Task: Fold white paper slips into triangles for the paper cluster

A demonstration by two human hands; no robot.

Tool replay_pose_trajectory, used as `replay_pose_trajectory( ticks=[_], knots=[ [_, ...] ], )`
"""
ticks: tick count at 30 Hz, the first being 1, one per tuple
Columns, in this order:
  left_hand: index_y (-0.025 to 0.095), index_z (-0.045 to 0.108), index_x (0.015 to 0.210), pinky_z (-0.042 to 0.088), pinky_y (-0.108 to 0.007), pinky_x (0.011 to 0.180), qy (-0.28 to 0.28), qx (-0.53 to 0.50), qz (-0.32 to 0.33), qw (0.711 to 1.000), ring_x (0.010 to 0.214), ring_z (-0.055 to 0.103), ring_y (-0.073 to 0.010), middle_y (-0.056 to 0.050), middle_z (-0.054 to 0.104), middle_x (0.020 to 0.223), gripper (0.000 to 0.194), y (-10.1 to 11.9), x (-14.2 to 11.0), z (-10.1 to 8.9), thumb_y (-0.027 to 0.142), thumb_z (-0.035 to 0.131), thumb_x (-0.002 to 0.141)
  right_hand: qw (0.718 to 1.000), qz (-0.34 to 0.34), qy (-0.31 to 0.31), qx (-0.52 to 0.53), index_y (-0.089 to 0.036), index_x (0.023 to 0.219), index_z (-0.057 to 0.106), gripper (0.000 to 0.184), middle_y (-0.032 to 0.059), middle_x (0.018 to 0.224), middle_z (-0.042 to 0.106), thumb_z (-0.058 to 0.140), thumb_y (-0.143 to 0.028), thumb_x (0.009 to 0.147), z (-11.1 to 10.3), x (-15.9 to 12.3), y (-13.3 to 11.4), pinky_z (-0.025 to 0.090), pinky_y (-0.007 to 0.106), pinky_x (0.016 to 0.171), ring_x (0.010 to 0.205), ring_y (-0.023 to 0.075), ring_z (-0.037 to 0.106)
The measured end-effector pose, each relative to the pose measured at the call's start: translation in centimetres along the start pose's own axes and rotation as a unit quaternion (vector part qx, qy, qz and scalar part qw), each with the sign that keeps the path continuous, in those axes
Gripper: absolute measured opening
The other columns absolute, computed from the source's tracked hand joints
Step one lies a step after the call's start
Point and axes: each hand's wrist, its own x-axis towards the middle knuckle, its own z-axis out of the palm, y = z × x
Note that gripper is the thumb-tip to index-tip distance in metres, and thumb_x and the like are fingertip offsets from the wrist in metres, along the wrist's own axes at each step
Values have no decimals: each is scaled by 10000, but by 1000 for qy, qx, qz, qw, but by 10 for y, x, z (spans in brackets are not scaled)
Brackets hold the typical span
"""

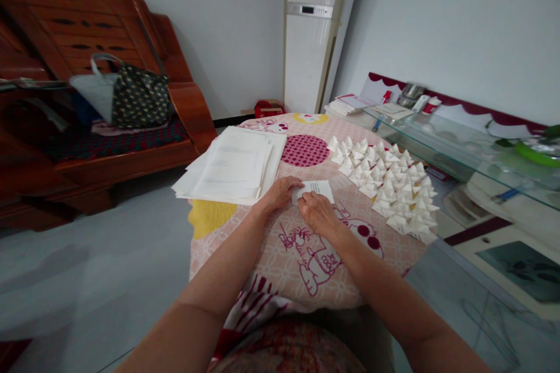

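Note:
A small piece of white paper with printed lines, seemingly folded, lies on the patterned tablecloth in front of me. At its left end, my left hand has its fingers closed on the edge. My right hand bends over the lower edge, fingers curled together and pressed onto the paper; its fingertips are partly hidden. To the left of my hands sits a stack of white sheets, some with faint print. Several rows of pointed folded paper pieces stand at the table's right side.
A glass-topped cabinet with cups and papers runs along the right wall. Behind the table stands a tall white air conditioner. On the left is a wooden bench bearing a dark patterned bag.

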Motion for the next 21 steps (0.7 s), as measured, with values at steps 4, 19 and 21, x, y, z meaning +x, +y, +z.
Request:
replay_pose_trajectory(
  ticks=[4,19,21],
  knots=[
    [187,795,1069,545,-374,1070,-1,4,11,1000,1122,712,-201,-65,767,1196,437,-1,1,1,2,509,795,1000,14,4,-2,-102,1145,695,376,191,1091,682,347,-76,1005,4,0,3,483,356,844,1057,269,604],
    [230,748,1236,495,-445,1133,-36,23,62,997,1256,640,-258,-75,695,1349,507,13,-3,-10,78,638,765,896,188,253,311,-158,788,734,201,67,788,731,546,-94,751,18,-2,52,483,275,708,727,189,644],
    [231,752,1221,493,-430,1128,-34,8,60,998,1247,645,-243,-81,699,1341,448,15,-3,-13,99,641,808,855,198,277,390,-162,771,745,192,45,738,726,560,-133,729,19,-3,60,491,266,679,689,183,646]
  ],
)
